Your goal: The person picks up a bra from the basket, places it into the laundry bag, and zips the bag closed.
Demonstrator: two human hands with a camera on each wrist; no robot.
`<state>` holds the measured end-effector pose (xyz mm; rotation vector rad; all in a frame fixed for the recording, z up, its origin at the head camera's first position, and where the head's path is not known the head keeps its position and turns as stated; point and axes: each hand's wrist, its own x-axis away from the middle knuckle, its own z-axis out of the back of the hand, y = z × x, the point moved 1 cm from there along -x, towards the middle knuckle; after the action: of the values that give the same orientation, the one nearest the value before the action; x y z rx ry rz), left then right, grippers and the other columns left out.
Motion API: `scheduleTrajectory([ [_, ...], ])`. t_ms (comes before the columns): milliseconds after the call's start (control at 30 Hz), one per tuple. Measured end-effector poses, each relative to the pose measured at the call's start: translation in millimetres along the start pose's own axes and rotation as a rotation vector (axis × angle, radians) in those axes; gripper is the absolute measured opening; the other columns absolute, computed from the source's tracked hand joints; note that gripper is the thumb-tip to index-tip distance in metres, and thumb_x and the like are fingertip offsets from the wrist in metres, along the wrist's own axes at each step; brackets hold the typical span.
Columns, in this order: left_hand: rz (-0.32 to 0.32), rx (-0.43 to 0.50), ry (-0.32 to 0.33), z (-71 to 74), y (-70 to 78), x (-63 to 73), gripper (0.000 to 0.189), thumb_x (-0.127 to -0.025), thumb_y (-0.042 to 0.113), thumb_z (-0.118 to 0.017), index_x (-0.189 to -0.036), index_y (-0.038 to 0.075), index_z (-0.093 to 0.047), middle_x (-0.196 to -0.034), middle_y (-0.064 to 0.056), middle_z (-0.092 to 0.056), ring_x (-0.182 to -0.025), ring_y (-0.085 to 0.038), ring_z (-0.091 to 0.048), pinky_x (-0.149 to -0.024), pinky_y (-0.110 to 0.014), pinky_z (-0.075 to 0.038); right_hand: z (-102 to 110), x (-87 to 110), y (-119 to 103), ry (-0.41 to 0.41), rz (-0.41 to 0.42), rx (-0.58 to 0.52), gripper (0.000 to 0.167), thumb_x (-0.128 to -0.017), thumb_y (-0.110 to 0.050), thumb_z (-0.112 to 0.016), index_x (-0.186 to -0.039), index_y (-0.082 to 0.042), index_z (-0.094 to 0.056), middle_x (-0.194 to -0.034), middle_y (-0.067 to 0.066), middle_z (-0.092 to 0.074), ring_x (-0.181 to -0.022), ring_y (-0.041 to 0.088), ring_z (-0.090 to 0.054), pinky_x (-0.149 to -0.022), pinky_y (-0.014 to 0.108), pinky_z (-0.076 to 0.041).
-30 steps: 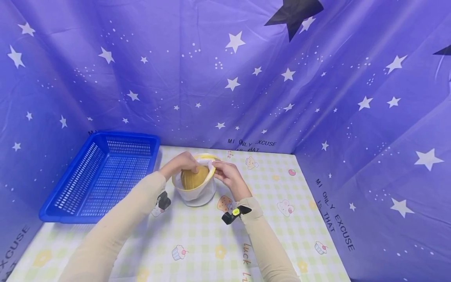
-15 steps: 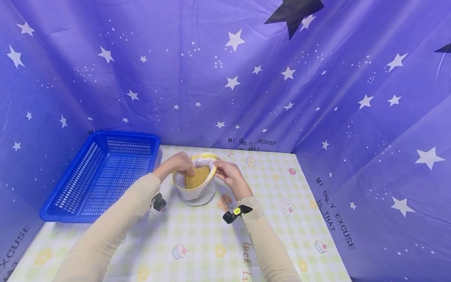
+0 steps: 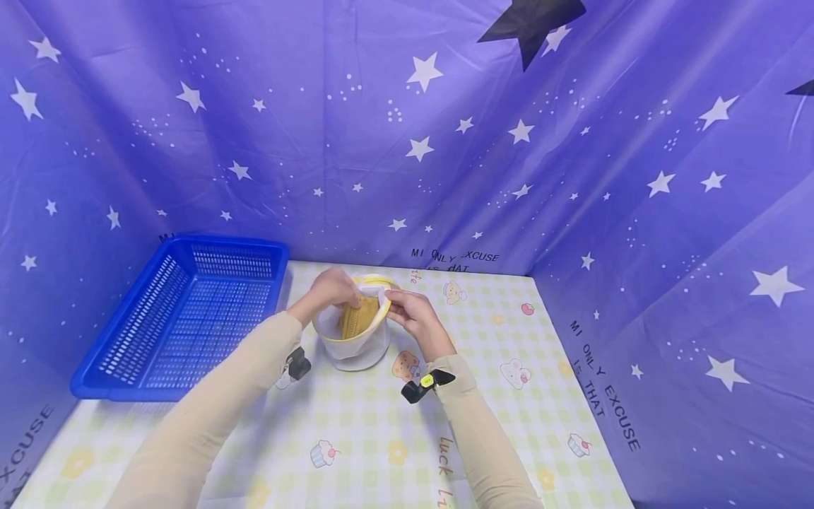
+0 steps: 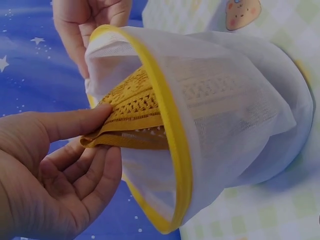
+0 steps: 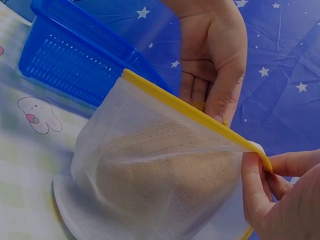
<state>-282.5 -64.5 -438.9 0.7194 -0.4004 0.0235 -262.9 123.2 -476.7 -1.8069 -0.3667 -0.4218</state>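
Observation:
A white mesh laundry bag (image 3: 356,353) with a yellow zip rim stands on the table, its round mouth tilted upward. Inside it is a mustard-yellow lace garment (image 4: 137,100), folded over; its exact kind is unclear. My left hand (image 3: 333,288) pinches the garment's edge between thumb and fingers at the bag's mouth. On the other side, my right hand (image 3: 415,318) pinches the yellow rim (image 5: 190,112) and holds the mouth wide. Through the mesh, the rest of the garment shows as a brownish bulk.
A blue plastic basket (image 3: 276,283) with slotted walls stands left of the bag on the checked tablecloth (image 3: 362,417). Purple star-printed curtains (image 3: 381,141) close in the table's back and sides.
My left hand shifted slightly left and down, then came back up and right, still with the garment. The garment sits a little farther right in the bag. My right hand stays on the rim.

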Motion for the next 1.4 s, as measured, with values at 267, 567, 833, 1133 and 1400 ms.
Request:
scheduleTrajectory([
  [267,-0.019,-0.025,0.061,-8.1,-0.9,2.2,0.021,-0.072,0.012,-0.085,-0.088,0.004,-0.074,-0.075,-0.001,-0.067,-0.063,-0.012,-0.059,-0.055,-0.02,-0.046,0.2,-0.7,0.5,0.007,-0.002,-0.01,0.035,-0.095,0.003,-0.063,-0.129,0.011,-0.06,-0.072,0.003,-0.069,-0.066,0.011,-0.068,-0.067,0.024,-0.063],
  [567,-0.003,-0.044,0.032,-3.9,-4.6,6.0,0.019,-0.073,0.018,-0.084,-0.086,0.006,-0.077,-0.069,0.002,-0.068,-0.066,-0.012,-0.06,-0.063,-0.023,-0.046,1.4,-0.8,1.3,0.003,-0.001,-0.012,0.036,-0.095,0.003,-0.063,-0.13,0.012,-0.058,-0.073,0.004,-0.069,-0.067,0.011,-0.069,-0.069,0.024,-0.063],
  [833,-0.032,0.011,0.03,4.6,-0.9,13.4,0.013,-0.074,0.015,-0.082,-0.083,0.006,-0.078,-0.068,0.001,-0.071,-0.073,-0.018,-0.068,-0.066,-0.023,-0.049,1.3,-1.0,0.7,0.011,-0.023,-0.021,0.036,-0.095,0.003,-0.064,-0.13,0.011,-0.059,-0.074,0.003,-0.07,-0.068,0.01,-0.069,-0.069,0.024,-0.063],
  [1133,-0.077,-0.003,0.115,-4.0,2.5,3.8,0.011,-0.069,0.014,-0.079,-0.078,0.007,-0.078,-0.059,0.006,-0.062,-0.065,-0.013,-0.056,-0.057,-0.021,-0.043,1.6,-2.3,1.2,0.019,-0.015,-0.012,0.035,-0.095,0.002,-0.064,-0.129,0.009,-0.061,-0.075,0.003,-0.068,-0.069,0.011,-0.067,-0.071,0.026,-0.063],
  [1400,-0.024,0.007,0.108,-11.5,0.2,-1.6,0.008,-0.068,0.013,-0.079,-0.072,0.008,-0.074,-0.061,0.004,-0.062,-0.069,-0.016,-0.057,-0.058,-0.022,-0.043,3.0,-2.2,1.5,0.017,-0.014,-0.009,0.036,-0.095,0.002,-0.064,-0.13,0.01,-0.059,-0.076,0.003,-0.068,-0.069,0.01,-0.067,-0.07,0.025,-0.063],
])
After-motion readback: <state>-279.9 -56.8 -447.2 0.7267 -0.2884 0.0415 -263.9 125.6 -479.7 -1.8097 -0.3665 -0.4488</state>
